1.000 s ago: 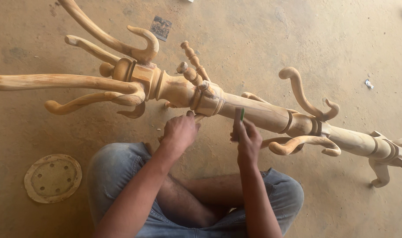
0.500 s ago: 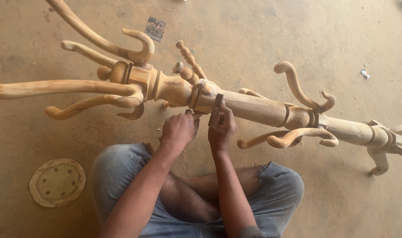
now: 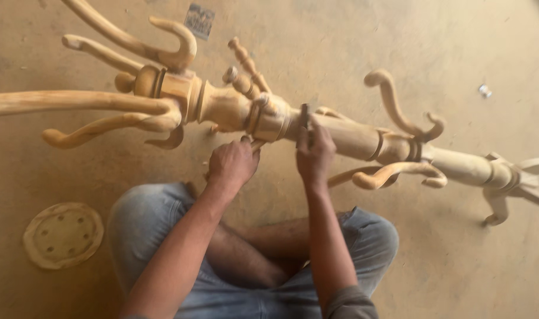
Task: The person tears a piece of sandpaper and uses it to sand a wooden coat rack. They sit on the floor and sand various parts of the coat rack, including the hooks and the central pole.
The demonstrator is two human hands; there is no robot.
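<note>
Wooden coat stand (image 3: pixel 352 139) lies on its side across the frame, curved hooks at upper left and right of centre, legs at far right. Left hand (image 3: pixel 233 165), centre frame, curls under the turned collar, fingers closed on a peg there. Right hand (image 3: pixel 314 152) — just beside it — pinches a small dark strip (image 3: pixel 304 118) against the shaft. Round sanding disc (image 3: pixel 63 235) on the sandy floor (image 3: pixel 446 260), lower left — well apart.

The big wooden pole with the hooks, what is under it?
Under the wooden pole lies the sandy floor, and the person's left hand reaches beneath it. The right hand presses a small dark piece against its side. The fingertips underneath are hidden.
</note>
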